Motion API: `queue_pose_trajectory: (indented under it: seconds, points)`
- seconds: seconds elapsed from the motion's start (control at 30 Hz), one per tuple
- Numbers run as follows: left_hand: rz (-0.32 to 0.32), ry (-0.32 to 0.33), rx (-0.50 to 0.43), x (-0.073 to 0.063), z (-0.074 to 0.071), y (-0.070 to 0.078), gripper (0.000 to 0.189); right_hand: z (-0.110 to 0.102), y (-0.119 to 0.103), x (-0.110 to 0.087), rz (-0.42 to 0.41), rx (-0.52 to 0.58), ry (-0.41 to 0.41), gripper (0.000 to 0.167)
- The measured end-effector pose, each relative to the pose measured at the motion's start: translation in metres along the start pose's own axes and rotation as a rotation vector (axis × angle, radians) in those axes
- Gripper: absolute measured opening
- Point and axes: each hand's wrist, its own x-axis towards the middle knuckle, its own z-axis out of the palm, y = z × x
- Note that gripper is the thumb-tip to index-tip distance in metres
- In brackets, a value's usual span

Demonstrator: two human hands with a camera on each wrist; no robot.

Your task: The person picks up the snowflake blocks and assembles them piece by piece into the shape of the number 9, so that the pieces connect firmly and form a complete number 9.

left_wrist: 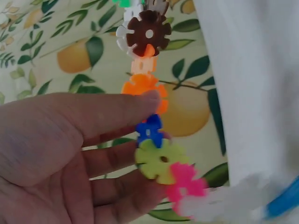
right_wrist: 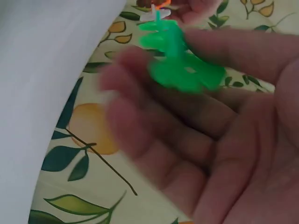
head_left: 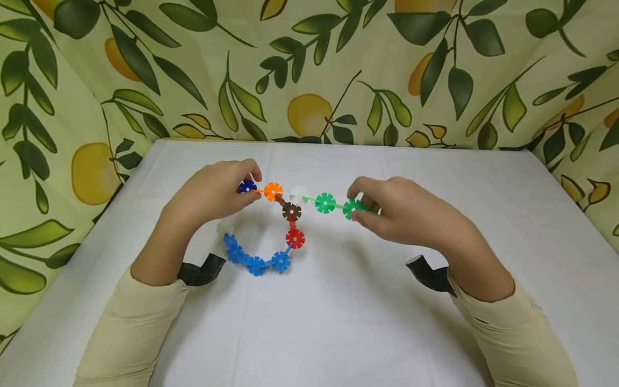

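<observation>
A chain of notched plastic snowflake discs hangs between the two hands in the head view. My left hand (head_left: 213, 188) pinches it near the orange disc (head_left: 273, 191) and the dark blue disc (head_left: 247, 186). In the left wrist view, the thumb lies over the orange disc, with a lime disc (left_wrist: 161, 158) and a pink disc (left_wrist: 187, 184) by the fingers. My right hand (head_left: 406, 209) pinches green discs (right_wrist: 182, 77) at the other end. Between the hands are another green disc (head_left: 325, 203) and a clear one. Brown (head_left: 292, 211), red (head_left: 295, 238) and several blue discs (head_left: 280, 261) curve below in a loop.
A white cloth covers the table (head_left: 329, 333). Behind and beside it hangs a fabric (head_left: 309, 70) printed with leaves and yellow fruit. A black camera mount (head_left: 202, 270) sits at the left wrist, and another black mount (head_left: 427, 273) at the right.
</observation>
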Motion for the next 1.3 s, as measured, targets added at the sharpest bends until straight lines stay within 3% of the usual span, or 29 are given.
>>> queue_pose_trajectory:
  seconds: [0.17, 0.23, 0.3, 0.37, 0.47, 0.57, 0.63, 0.77, 0.9, 1.1, 1.3]
  points:
    - [0.03, 0.1, -0.078, 0.012, 0.015, 0.001, 0.032, 0.011, 0.004, 0.008, 0.046, -0.035, -0.413, 0.017]
    - [0.029, 0.111, -0.085, 0.013, 0.016, 0.003, 0.032, 0.015, 0.006, 0.01, 0.033, -0.026, -0.51, 0.023]
    - [-0.011, 0.078, -0.041, 0.011, 0.014, 0.005, 0.031, 0.017, 0.009, 0.012, 0.021, -0.011, -0.548, 0.025]
    - [-0.098, -0.018, 0.033, 0.007, 0.01, 0.004, 0.032, 0.019, 0.011, 0.014, 0.026, -0.019, -0.539, 0.02]
    - [-0.23, -0.246, 0.118, 0.002, 0.007, 0.0, 0.038, 0.022, 0.012, 0.015, 0.097, -0.044, -0.546, 0.012]
    - [-0.297, -0.445, 0.065, 0.003, 0.011, -0.006, 0.044, 0.03, 0.009, 0.016, 0.166, -0.035, -0.604, 0.026]
    - [-0.291, -0.501, -0.01, 0.006, 0.015, -0.009, 0.045, 0.036, 0.005, 0.017, 0.16, -0.007, -0.646, 0.035]
    - [-0.19, -0.452, -0.079, 0.012, 0.023, -0.01, 0.05, 0.047, -0.004, 0.018, 0.044, 0.013, -0.662, 0.042]
    - [-0.097, -0.381, -0.105, 0.017, 0.027, -0.008, 0.046, 0.054, -0.011, 0.018, -0.047, -0.041, -0.626, 0.034]
    - [-0.012, -0.326, -0.185, 0.018, 0.029, -0.007, 0.036, 0.061, -0.012, 0.022, -0.051, -0.097, -0.564, 0.018]
    - [0.087, -0.263, -0.261, 0.022, 0.036, -0.006, 0.046, 0.061, -0.001, 0.028, -0.106, -0.086, -0.467, 0.018]
